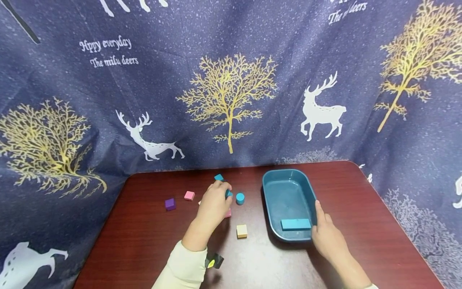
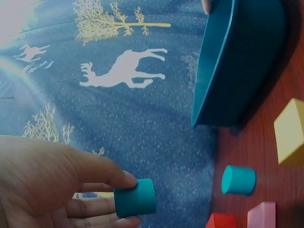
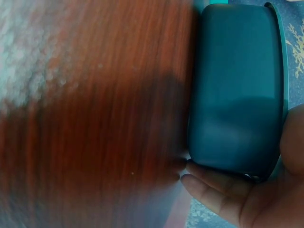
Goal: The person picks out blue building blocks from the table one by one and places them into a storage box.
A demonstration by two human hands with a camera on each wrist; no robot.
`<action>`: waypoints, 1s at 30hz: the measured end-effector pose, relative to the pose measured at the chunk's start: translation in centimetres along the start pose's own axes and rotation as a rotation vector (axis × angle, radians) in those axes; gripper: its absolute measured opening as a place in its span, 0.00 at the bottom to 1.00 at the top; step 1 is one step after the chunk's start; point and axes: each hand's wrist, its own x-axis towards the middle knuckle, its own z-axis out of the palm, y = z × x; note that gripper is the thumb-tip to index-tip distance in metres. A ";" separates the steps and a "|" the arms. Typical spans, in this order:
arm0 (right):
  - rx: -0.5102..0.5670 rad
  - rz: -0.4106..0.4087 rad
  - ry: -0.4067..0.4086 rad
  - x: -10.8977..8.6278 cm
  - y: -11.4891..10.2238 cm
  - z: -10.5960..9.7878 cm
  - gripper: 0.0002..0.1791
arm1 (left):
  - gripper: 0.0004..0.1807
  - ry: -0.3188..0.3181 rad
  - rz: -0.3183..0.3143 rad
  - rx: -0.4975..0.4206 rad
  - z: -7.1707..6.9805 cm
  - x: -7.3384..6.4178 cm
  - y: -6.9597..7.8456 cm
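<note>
My left hand is above the table among scattered blocks, pinching a teal cylinder block between thumb and fingers. Just right of it stands another teal cylinder, and a teal block lies behind. Partly hidden under the hand is a pink block; a red block shows beside it in the left wrist view. My right hand holds the right side of a dark teal plastic bin, thumb at the rim and fingers along the outer wall. Inside the bin's near end lies a long teal block.
A yellow cube sits between the left arm and the bin. Farther left are a purple cube and a small pink block. Behind the dark red wooden table hangs a blue cloth printed with deer and trees.
</note>
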 end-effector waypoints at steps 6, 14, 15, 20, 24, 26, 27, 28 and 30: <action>0.007 0.001 0.000 -0.1 0.0 0.1 0.41 | 0.11 -0.017 0.051 -0.015 0.6 0.4 1.3; 0.011 -0.007 0.005 -0.2 -0.1 0.0 0.41 | 0.10 -0.005 0.126 0.005 1.5 0.7 2.6; 0.011 -0.007 0.007 -0.2 -0.1 0.0 0.40 | 0.11 -0.008 0.131 0.005 1.5 0.7 2.8; 0.013 -0.003 0.011 -0.2 -0.1 -0.2 0.40 | 0.10 -0.049 0.134 0.000 1.9 0.8 3.9; 0.014 0.002 0.002 -0.2 0.0 -0.1 0.40 | 0.10 -0.083 0.139 0.015 2.1 0.7 4.9; 0.013 0.006 -0.003 -0.2 0.0 -0.1 0.41 | 0.10 -0.088 0.149 0.024 2.2 0.7 5.2; 0.012 0.008 -0.004 -0.2 -0.1 -0.1 0.41 | 0.10 -0.090 0.153 0.031 2.2 0.7 5.4; 0.011 0.012 -0.007 -0.2 -0.1 0.0 0.41 | 0.11 -0.092 0.158 0.034 2.3 0.6 5.6; 0.008 0.015 -0.007 -0.1 -0.1 0.0 0.41 | 0.11 -0.100 0.168 0.037 2.3 0.6 5.9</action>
